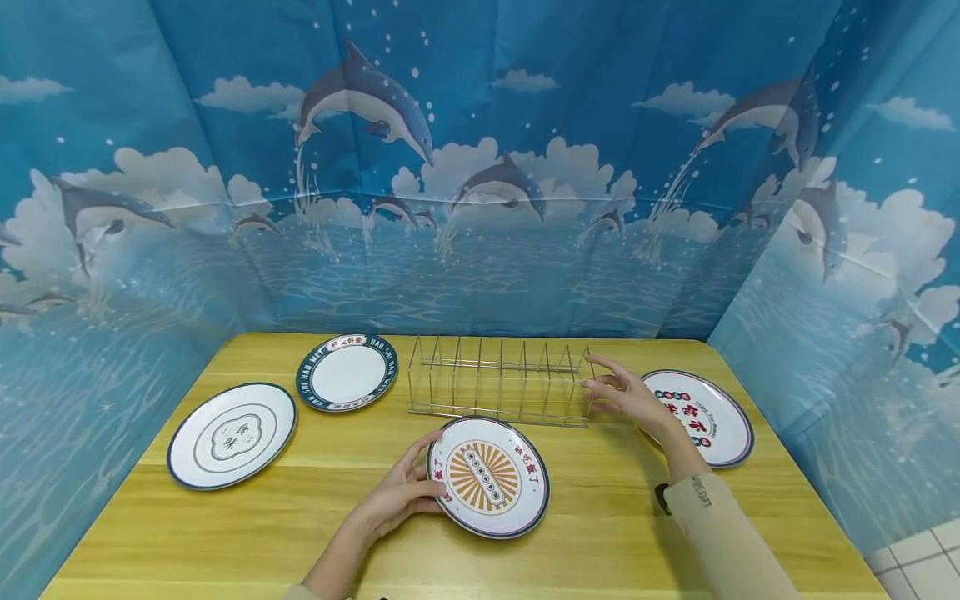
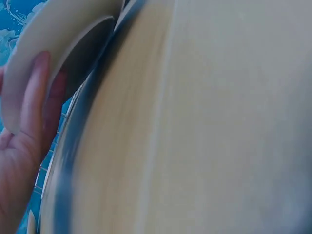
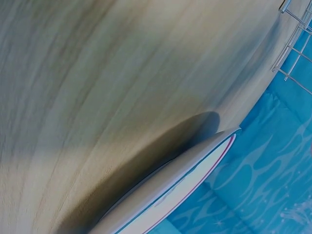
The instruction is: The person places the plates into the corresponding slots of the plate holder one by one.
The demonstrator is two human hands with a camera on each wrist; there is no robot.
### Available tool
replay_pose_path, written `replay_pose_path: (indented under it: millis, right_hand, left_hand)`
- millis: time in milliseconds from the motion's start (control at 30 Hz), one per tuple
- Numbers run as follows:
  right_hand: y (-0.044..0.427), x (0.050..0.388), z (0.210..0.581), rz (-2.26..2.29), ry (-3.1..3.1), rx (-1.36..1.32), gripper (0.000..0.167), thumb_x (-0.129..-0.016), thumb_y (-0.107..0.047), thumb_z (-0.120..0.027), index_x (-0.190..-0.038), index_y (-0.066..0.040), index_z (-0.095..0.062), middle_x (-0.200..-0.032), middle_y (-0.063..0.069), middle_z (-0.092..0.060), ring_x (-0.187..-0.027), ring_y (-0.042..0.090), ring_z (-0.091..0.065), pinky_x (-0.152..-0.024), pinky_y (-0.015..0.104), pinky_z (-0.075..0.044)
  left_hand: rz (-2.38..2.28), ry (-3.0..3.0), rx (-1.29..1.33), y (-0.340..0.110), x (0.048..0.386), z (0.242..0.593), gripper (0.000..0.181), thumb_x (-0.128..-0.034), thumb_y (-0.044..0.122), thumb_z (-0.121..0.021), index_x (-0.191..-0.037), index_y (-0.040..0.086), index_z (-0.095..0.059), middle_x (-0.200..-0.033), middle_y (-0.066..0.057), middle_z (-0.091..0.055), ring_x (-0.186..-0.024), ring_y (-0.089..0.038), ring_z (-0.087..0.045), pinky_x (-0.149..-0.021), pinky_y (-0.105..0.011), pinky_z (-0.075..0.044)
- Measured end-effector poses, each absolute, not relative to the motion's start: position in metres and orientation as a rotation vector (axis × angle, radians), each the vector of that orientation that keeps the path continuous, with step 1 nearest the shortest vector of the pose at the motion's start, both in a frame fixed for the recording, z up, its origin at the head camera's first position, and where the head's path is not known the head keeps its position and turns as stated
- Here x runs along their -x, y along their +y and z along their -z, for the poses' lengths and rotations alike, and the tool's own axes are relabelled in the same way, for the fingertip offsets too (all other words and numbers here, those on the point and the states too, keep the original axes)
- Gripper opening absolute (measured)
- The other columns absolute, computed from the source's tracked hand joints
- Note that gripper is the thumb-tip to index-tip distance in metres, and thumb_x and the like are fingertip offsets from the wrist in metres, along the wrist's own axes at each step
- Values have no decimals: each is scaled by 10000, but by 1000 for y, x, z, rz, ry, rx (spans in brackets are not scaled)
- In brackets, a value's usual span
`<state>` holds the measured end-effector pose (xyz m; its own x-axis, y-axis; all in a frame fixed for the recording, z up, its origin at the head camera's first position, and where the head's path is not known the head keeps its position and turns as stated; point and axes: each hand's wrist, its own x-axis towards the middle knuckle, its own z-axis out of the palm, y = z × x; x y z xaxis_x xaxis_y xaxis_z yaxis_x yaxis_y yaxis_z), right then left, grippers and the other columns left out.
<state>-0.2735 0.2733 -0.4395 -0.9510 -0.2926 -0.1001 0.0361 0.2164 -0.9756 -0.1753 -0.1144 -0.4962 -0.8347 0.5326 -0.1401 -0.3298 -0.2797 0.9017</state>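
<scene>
My left hand (image 1: 401, 496) grips the left rim of a white plate (image 1: 483, 477) with an orange sunburst, thumb on top and fingers underneath. In the left wrist view, the fingers (image 2: 34, 105) spread against the pale underside of this tilted plate (image 2: 56, 36). Behind it stands a wire plate rack (image 1: 500, 367) with several upright dividers and no plates in it. At the rack's right end is my right hand (image 1: 633, 400), its fingers loosely bent and seemingly touching the end wire. The right wrist view does not show that hand, only a rack corner (image 3: 298, 84) and a plate (image 3: 195, 183).
A white plate with red lettering (image 1: 716, 417) lies right of the rack, partly behind my right forearm. On the left lie a green-rimmed plate (image 1: 348, 372) and a white plate with a grey emblem (image 1: 232, 436). A dolphin-print curtain (image 1: 480, 250) borders the wooden table (image 1: 600, 542).
</scene>
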Motion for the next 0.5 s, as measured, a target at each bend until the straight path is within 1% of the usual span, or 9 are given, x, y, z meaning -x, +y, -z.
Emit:
replay_pose_path:
  millis: [133, 233, 500]
  right_hand:
    - [273, 273, 439, 1805, 2216, 238, 649, -913, -239, -567, -1459, -164, -224, -1269, 307, -418, -1122, 471, -445, -865, 407, -520]
    - [273, 273, 439, 1802, 2218, 239, 648, -914, -233, -566, -1459, -160, -223, -1269, 309, -416, -1121, 469, -450, -867, 414, -518]
    - [274, 275, 441, 1803, 2229, 248, 646, -912, -229, -568, -1454, -127, -231, -1254, 304, -428, -1090, 423, -504, -880, 432, -506]
  left_hand:
    - [-2169, 1449, -340, -112, 176, 486, 845, -810, -72, -593, -1465, 210, -139, -1207, -265, -465, -904, -296, -624, -802, -484, -524]
    - [-2171, 1485, -401, -108, 178, 471, 837, -808, -77, -602, -1463, 191, -157, -1236, -284, -425, -920, -312, -617, -782, -502, -524]
    - [-2169, 1569, -492, -91, 200, 406, 831, -791, -33, -650, -1446, 252, -225, -1281, -257, -371, -952, -301, -600, -764, -513, -530]
